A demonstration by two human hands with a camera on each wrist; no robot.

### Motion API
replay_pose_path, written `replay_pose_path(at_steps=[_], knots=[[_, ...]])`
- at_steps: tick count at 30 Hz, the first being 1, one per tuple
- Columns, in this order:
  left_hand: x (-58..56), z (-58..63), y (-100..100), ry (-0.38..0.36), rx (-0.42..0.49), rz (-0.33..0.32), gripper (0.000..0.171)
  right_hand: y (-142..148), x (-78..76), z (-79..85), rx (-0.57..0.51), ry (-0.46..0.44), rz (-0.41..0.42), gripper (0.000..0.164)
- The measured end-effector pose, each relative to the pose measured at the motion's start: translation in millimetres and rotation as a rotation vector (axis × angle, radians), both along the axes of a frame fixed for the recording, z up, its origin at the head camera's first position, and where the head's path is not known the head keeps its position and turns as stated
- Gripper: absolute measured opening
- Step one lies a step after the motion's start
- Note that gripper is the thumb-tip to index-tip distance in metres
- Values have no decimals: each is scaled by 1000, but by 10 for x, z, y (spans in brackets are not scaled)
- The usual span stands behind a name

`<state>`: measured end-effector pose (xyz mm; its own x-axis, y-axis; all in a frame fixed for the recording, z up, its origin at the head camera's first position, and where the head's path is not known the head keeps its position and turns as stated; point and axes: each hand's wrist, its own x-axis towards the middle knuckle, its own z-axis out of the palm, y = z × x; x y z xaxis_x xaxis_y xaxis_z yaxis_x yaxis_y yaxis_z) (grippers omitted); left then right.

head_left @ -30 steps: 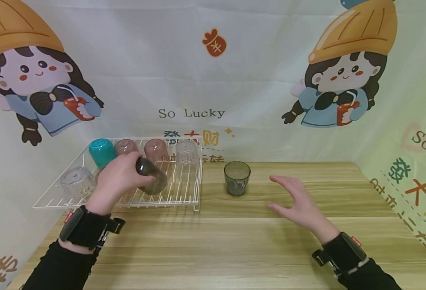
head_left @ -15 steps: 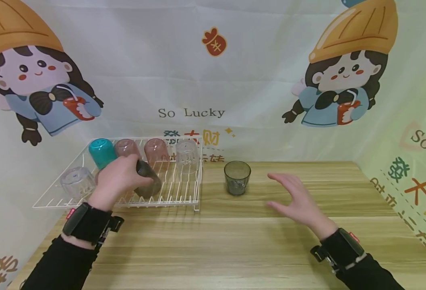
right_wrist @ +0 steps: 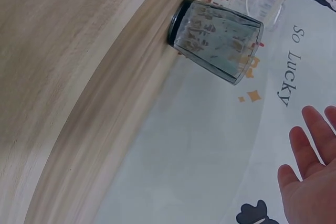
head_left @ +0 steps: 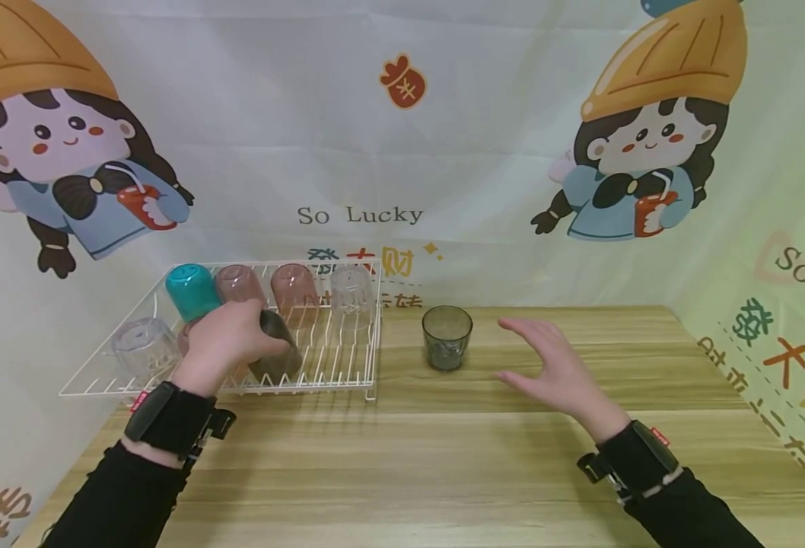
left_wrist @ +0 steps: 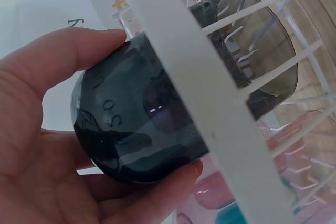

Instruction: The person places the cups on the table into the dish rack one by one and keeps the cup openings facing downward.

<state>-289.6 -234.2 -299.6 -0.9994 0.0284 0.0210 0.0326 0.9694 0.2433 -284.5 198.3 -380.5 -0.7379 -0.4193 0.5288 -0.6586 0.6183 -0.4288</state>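
Note:
My left hand (head_left: pixel 227 335) grips a dark grey glass (head_left: pixel 281 359) turned base up, at the front of the white wire rack (head_left: pixel 337 387). In the left wrist view the thumb and fingers hold the base end of this glass (left_wrist: pixel 131 124), while its rim end is among the rack's wires. A second grey glass (head_left: pixel 447 342) stands upright on the table, right of the rack. My right hand (head_left: pixel 553 373) hovers to the right of that glass, apart from it, thumb and fingers spread. The right wrist view has the standing glass (right_wrist: pixel 218 40) away from my fingers (right_wrist: pixel 307 150).
Along the rack's back row sit upturned cups: a teal one (head_left: pixel 192 291), two pink ones (head_left: pixel 295 293) and a clear one (head_left: pixel 352 297). A clear cup (head_left: pixel 144 346) is at the front left, with another pink one partly hidden behind my left hand. A printed cloth (head_left: pixel 478 190) hangs behind the table.
My left hand has brought the dark glass slightly left and down onto the rack, and the glass has become more upright. My right hand has drifted a little left, toward the standing glass.

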Motion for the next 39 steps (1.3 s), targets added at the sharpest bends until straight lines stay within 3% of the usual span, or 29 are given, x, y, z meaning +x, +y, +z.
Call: replay_pose_path(at_steps=[15, 27, 39], knots=[[-37, -48, 11, -48, -12, 5, 50, -47, 20, -15, -22, -11, 17, 72], [-47, -59, 37, -32, 2, 13, 51, -72, 0, 1, -18, 9, 22, 73], [-14, -19, 80, 9, -43, 9, 79, -112, -22, 35, 5, 6, 31, 74]])
